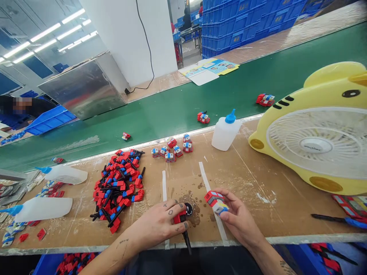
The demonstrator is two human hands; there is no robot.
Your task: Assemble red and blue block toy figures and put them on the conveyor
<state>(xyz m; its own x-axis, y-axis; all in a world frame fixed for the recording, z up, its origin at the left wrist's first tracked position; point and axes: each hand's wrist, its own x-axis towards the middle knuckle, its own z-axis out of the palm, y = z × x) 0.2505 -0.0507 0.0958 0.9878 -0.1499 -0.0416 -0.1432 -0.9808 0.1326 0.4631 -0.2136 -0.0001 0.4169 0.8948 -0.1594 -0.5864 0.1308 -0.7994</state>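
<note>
Both forearms reach in from the bottom edge over the tabletop (258, 172). The left hand (160, 223) lies knuckles-up, fingers clamped on a red-and-black stick piece (181, 223) whose black tail runs past the edge. The right hand (237, 217) pinches a toy block (216, 201) at its fingertips, just right of a small black cap (189, 209), partly hidden.

A yellow fan (315, 130) is seen at the desk's (272, 172) right; a white bottle (225, 131) is stood beside it; blue crates (243, 23) are stacked beyond the green belt (172, 107).
</note>
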